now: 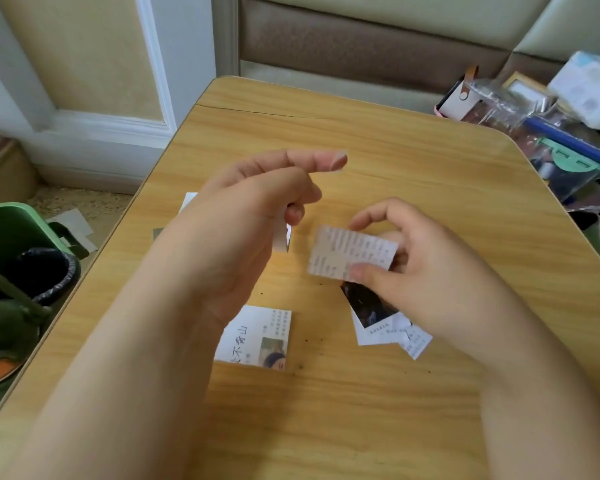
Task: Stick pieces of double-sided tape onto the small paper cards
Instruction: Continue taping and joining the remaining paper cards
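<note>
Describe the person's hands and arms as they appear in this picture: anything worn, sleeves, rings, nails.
Both arms are bare along all that shows; no sleeve is in view. The left hand and the right hand wear no gloves, and no ring, watch or bracelet shows on the fingers or wrists. The nails that show look short and unpainted, though the picture is somewhat blurred.

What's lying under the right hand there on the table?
Under the right hand lies a small pile of paper cards: a dark photo card on top and text-printed ones poking out below it. The hand covers the pile's upper part, so how many there are cannot be told.
</note>
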Demonstrator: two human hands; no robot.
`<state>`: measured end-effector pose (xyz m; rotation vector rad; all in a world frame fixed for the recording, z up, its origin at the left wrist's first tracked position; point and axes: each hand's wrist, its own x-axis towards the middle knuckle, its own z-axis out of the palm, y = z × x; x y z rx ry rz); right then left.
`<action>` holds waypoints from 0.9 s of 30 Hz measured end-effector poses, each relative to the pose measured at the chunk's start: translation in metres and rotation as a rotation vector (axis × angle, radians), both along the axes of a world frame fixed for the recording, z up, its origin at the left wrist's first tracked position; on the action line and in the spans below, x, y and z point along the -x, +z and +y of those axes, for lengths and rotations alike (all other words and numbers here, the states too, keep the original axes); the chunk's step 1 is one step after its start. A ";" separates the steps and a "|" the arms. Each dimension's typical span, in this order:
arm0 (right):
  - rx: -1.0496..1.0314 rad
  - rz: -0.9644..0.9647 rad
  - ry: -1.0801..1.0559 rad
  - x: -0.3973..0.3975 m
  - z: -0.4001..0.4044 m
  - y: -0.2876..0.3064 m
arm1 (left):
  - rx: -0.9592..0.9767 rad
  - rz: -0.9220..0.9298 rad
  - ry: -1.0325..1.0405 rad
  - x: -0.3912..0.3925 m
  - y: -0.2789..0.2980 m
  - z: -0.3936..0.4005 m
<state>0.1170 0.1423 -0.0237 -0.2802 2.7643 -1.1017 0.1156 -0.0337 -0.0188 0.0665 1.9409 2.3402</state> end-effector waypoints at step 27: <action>0.017 0.620 -0.011 -0.077 0.007 0.037 | 0.015 -0.107 -0.214 -0.054 0.022 0.014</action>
